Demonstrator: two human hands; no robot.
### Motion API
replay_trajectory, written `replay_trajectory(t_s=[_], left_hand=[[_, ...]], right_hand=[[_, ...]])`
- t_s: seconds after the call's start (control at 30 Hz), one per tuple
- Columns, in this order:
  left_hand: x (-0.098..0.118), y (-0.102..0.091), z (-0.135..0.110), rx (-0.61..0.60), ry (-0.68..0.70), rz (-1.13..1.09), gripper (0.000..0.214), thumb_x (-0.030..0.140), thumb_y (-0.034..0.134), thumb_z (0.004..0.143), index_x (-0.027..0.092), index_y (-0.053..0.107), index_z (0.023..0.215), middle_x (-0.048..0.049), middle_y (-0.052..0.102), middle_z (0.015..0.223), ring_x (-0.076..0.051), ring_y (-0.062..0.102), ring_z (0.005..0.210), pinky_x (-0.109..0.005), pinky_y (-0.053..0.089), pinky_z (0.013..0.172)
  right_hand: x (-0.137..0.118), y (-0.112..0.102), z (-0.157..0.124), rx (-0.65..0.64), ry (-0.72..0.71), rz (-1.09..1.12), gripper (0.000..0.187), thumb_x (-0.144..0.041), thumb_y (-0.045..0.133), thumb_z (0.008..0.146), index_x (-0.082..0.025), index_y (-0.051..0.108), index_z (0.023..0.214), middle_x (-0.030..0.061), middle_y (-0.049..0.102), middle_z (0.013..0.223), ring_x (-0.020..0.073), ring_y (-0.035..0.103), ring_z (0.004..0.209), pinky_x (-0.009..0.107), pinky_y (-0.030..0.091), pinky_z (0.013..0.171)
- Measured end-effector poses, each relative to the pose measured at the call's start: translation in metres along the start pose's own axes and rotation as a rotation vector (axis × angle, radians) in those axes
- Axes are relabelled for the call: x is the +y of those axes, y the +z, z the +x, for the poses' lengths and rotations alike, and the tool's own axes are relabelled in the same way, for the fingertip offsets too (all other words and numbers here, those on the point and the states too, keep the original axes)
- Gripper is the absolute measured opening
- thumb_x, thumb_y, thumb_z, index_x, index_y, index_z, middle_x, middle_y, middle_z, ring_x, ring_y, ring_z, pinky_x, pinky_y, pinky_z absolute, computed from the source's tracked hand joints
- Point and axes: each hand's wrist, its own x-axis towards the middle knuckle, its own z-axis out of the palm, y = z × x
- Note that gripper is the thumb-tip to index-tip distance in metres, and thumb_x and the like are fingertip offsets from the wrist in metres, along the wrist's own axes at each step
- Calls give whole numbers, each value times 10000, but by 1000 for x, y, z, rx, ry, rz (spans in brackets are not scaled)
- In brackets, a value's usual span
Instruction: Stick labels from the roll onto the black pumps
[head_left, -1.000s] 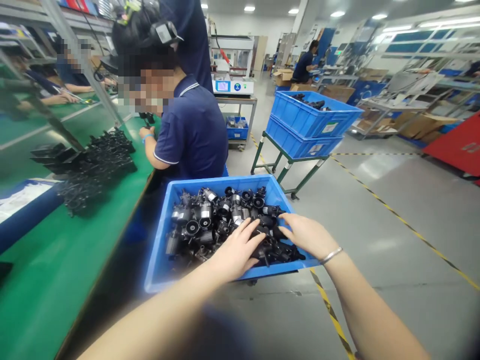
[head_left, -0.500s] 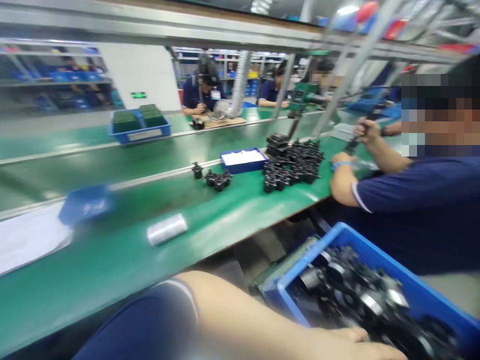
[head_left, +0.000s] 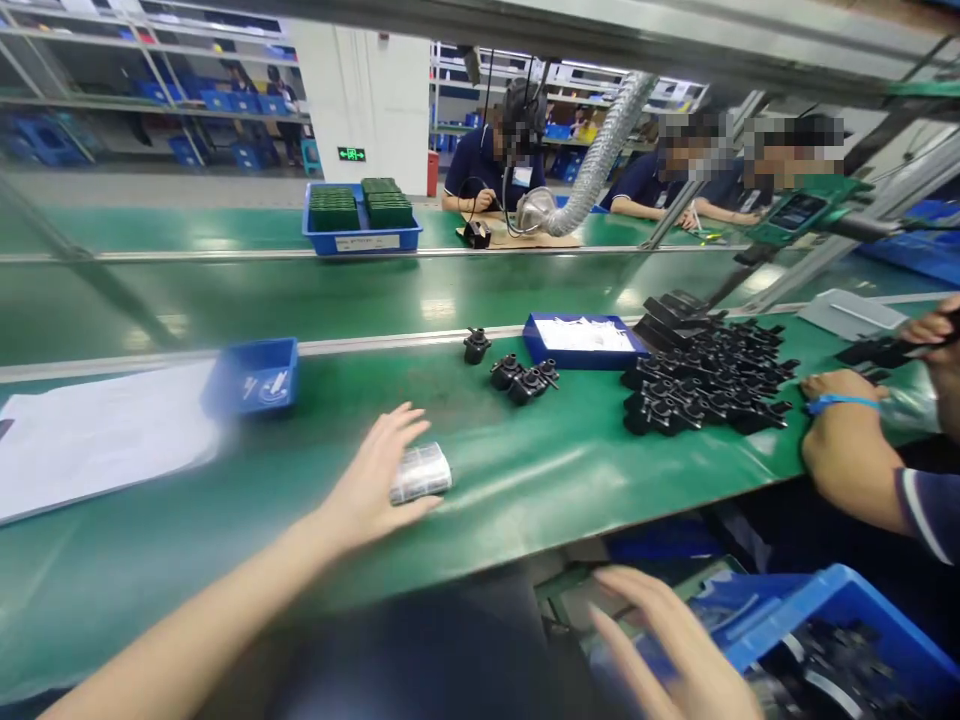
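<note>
My left hand [head_left: 379, 475] is over a silvery-white roll [head_left: 424, 472], which looks like rolled labels or film, lying on the green work table. Its fingers lie beyond the roll and its thumb on the near side, spread apart; a firm grip does not show. Below the table edge, my right hand [head_left: 675, 645] hangs in the air with fingers apart and nothing visible between them. Close by it on the right is a blue bin [head_left: 844, 590] of black and metallic parts.
Several black parts [head_left: 525, 378] stand mid-table, with a dense cluster [head_left: 705, 375] farther right. A blue tray with white papers [head_left: 589, 345], a small blue box [head_left: 270, 375] and a white sheet [head_left: 112, 435] lie there too. A co-worker's arm [head_left: 847, 430] rests at right.
The view has swung right to left, so the table fills more of it. An arm of mine that reached over the bin is gone from there; my left hand is now at the roll.
</note>
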Motion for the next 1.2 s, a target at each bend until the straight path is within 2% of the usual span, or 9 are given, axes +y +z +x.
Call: replay_trajectory(t_s=[0.07, 0.2, 0.27, 0.37, 0.53, 0.7, 0.83, 0.93, 1.2], left_hand=[[-27, -7, -12, -43, -110, 11, 846, 466, 672, 788, 194, 237, 1460, -197, 315, 1511, -356, 237, 1434, -586, 263, 1143], [-45, 0, -23, -161, -174, -18, 895, 508, 688, 762, 186, 242, 1467, -192, 354, 1503, -348, 262, 1429, -611, 216, 1153], [-45, 6, -22, -174, -161, -43, 850, 476, 691, 771, 202, 271, 1457, -173, 401, 1481, -332, 312, 1411, -614, 205, 1158], [-42, 11, -20, -168, -174, -98, 750, 396, 684, 800, 241, 315, 1434, -133, 492, 1415, -310, 417, 1350, -608, 250, 1148], [-40, 10, -20, -139, -259, -250, 639, 247, 603, 868, 300, 318, 1437, -94, 535, 1349, -262, 490, 1272, -505, 405, 1082], [-36, 9, -20, -79, -293, -422, 658, 295, 638, 857, 313, 324, 1435, -86, 496, 1357, -230, 499, 1242, -421, 431, 1066], [-33, 8, -21, -3, -320, -418, 435, 256, 570, 901, 293, 470, 1323, -67, 574, 1238, -214, 522, 1185, -401, 451, 1027], [-30, 8, -19, 45, -315, -394, 383, 237, 570, 900, 289, 520, 1277, -57, 592, 1199, -205, 539, 1149, -374, 464, 993], [-29, 10, -16, 121, -381, -387, 221, 329, 637, 863, 257, 672, 1069, -31, 677, 982, -179, 621, 923, -286, 502, 814]], right_hand=[[-24, 38, 44, -128, -4, 147, 247, -346, 592, 903, -275, 610, 1138, 76, 641, 1152, 241, 646, 986, 355, 562, 828], [-58, 107, 116, -144, -24, 346, 304, -325, 585, 903, -251, 574, 1198, 100, 611, 1202, 263, 588, 1111, 409, 519, 916], [-65, 129, 133, -172, -31, 372, 394, -329, 592, 897, -245, 529, 1277, 106, 577, 1280, 272, 537, 1199, 450, 458, 1005], [-71, 148, 140, -243, -27, 413, 476, -341, 610, 888, -248, 482, 1337, 100, 563, 1320, 266, 507, 1241, 466, 387, 1073], [-75, 156, 134, -317, -36, 585, 493, -287, 678, 853, -283, 490, 1309, 58, 606, 1168, 229, 566, 1115, 394, 442, 1002], [-67, 156, 131, -280, -62, 632, 403, -237, 668, 859, -299, 552, 1240, 62, 568, 1143, 230, 541, 1112, 394, 436, 995], [-62, 157, 129, -249, -8, 758, 381, -248, 692, 840, -289, 581, 1201, 87, 506, 1228, 255, 502, 1186, 418, 438, 1015], [-61, 158, 129, -227, 49, 859, 355, -257, 685, 844, -282, 587, 1185, 87, 502, 1213, 244, 538, 1124, 402, 478, 966], [-63, 156, 125, -151, 35, 794, 266, -282, 683, 846, -258, 623, 1104, 72, 575, 1063, 221, 585, 974, 360, 509, 839]])
